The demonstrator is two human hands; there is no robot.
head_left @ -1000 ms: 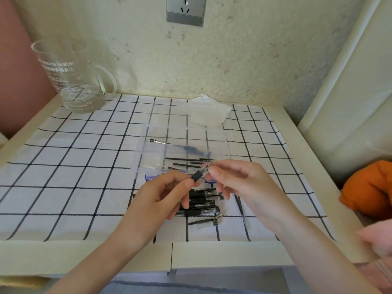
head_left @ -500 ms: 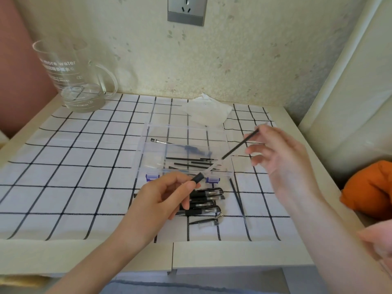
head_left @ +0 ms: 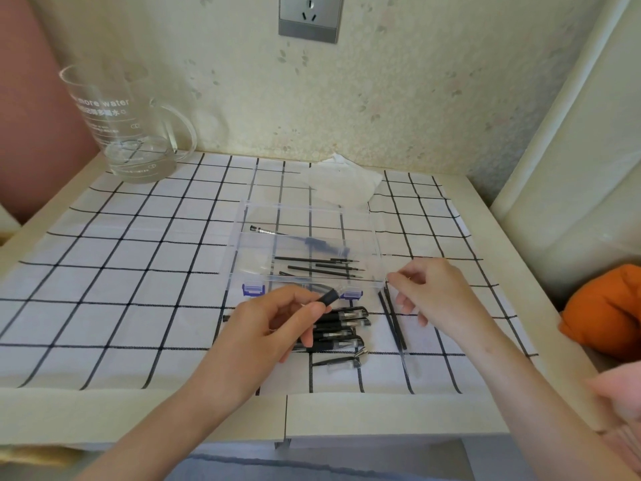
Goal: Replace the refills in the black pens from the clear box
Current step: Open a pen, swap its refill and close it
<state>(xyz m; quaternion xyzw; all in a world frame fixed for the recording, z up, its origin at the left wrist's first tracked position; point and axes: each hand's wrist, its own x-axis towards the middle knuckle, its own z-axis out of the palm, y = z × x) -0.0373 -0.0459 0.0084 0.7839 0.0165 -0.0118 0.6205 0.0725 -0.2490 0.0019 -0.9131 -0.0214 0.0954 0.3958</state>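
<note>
Head view: nearest, the left hand grips a black pen barrel between thumb and curled fingers, above a pile of black pens on the checked cloth. The right hand hangs with fingers loosely bent over two loose refills on the cloth; whether it pinches one I cannot tell. Beyond, the open clear box holds more refills. A glass jug stands far left.
</note>
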